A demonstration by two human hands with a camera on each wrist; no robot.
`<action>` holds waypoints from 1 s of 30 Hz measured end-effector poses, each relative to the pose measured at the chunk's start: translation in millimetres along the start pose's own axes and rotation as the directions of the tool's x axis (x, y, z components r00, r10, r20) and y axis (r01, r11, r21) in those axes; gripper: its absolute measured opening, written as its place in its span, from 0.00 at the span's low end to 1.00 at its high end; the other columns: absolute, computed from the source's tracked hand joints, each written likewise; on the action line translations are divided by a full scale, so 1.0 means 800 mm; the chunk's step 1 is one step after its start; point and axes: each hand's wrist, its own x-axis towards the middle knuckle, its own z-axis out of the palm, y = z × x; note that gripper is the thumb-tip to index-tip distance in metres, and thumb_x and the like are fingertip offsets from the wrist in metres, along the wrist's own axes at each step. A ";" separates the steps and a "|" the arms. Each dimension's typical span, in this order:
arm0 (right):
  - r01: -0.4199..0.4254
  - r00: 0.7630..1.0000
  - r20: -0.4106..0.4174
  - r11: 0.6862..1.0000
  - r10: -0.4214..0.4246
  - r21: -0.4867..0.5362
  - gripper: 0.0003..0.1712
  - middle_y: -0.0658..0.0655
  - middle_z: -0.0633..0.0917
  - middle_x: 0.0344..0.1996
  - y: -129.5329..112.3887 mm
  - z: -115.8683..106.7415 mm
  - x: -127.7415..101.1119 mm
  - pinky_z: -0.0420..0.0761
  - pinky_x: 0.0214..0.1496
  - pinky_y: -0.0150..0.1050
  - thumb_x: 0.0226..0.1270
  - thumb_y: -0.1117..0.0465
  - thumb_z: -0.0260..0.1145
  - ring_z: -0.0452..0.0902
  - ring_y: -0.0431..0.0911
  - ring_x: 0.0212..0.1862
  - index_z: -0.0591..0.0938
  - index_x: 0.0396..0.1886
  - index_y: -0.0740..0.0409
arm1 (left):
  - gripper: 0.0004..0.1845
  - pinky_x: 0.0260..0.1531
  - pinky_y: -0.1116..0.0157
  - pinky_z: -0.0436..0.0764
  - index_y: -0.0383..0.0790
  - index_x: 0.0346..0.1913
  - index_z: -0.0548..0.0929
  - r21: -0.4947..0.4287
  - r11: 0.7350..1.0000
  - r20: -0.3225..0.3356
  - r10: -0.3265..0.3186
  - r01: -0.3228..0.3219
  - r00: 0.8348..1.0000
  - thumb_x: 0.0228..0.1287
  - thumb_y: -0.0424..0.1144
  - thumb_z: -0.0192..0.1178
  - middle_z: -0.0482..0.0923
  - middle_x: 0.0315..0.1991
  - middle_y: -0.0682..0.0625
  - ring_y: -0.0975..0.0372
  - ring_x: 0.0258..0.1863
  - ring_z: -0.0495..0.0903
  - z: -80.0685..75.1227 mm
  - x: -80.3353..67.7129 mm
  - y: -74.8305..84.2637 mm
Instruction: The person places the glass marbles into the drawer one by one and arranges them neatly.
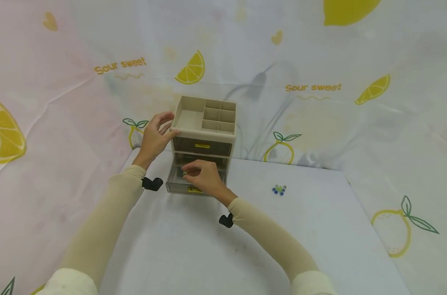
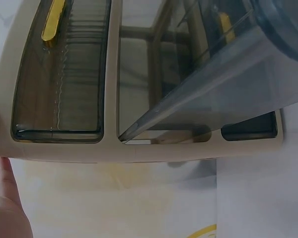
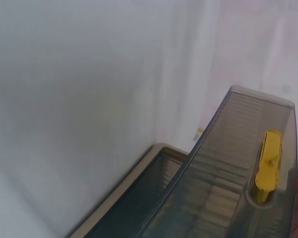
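A beige desktop organizer point(image 1: 203, 134) stands at the back of the table, its middle smoky drawer point(image 1: 175, 187) pulled out. My left hand point(image 1: 155, 137) steadies its upper left side, thumb by the front rim and fingers along the side. Over the pulled-out drawer, my right hand point(image 1: 206, 178) pinches a small greenish marble point(image 1: 184, 173) between thumb and fingertips. The fingers partly cover the marble. In the right wrist view, the drawer's gold handle point(image 3: 269, 166) shows beside the edge of that hand.
Several blue, green and clear marbles point(image 1: 279, 189) lie clustered on the white table point(image 1: 300, 229), right of the organizer. Divided compartments point(image 1: 219, 115) form its open top. The upper drawer point(image 1: 202, 146) is closed. A lemon-printed cloth point(image 1: 245, 61) hangs behind.
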 end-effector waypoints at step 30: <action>-0.222 0.882 0.364 0.945 0.300 -0.241 0.04 0.43 0.89 0.30 0.012 0.027 0.051 0.80 0.41 0.23 0.58 0.63 0.74 0.81 0.33 0.39 0.92 0.33 0.52 | 0.32 0.68 0.53 0.69 0.22 0.63 0.68 0.015 1.000 0.002 -0.024 0.024 1.000 0.56 0.23 0.68 0.68 0.62 0.30 0.44 0.65 0.67 0.000 0.000 0.002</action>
